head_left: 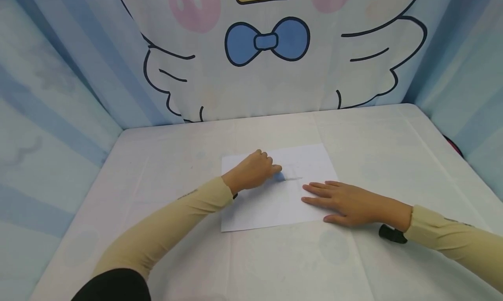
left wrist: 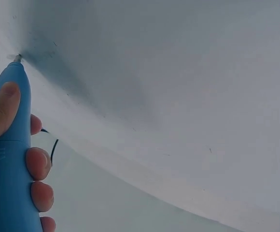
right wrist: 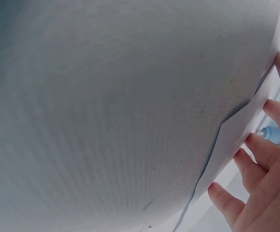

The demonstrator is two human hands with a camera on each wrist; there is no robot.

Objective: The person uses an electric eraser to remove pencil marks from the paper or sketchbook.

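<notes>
My left hand grips a thick blue pen-shaped electric eraser. In the left wrist view its thumb presses along the barrel and the other fingers curl round the far side. The narrow tip points at a white sheet of paper, beside a faint grey smudge. Small dark specks lie scattered on the surface about it. Spread out flat, my right hand rests with its fingers on the sheet's right edge. In the right wrist view the fingertips meet the paper, and the eraser shows partly behind them.
A pale cloth covers the table under the sheet. Behind it hangs a curtain printed with a cartoon figure and a blue bow tie. Striped blue curtains enclose the sides. A dark band sits at the right wrist.
</notes>
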